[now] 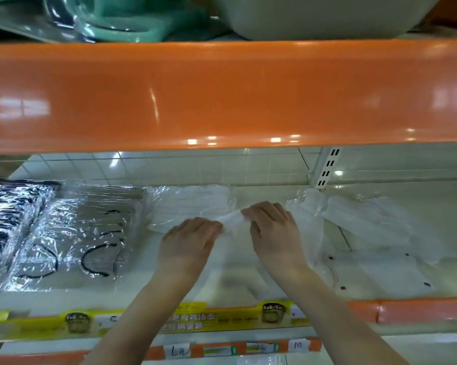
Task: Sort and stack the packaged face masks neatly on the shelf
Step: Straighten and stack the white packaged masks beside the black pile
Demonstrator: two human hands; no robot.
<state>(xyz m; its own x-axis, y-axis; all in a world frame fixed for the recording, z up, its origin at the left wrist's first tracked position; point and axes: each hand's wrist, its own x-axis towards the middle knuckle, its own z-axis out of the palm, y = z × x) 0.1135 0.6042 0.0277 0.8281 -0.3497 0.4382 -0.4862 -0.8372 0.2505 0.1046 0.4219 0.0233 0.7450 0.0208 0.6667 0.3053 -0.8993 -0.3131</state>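
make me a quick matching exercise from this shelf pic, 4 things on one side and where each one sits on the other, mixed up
Things:
1. grey mask packs
2. white mask pack
3. green plastic item
4. handwritten price tag

Places:
A. on the upper shelf, above the orange edge
B. on the shelf's front strip, below the right hand
C. far left part of the lower shelf
D. just beyond the left hand

Pairs: 1-C, 2-D, 3-A, 4-B
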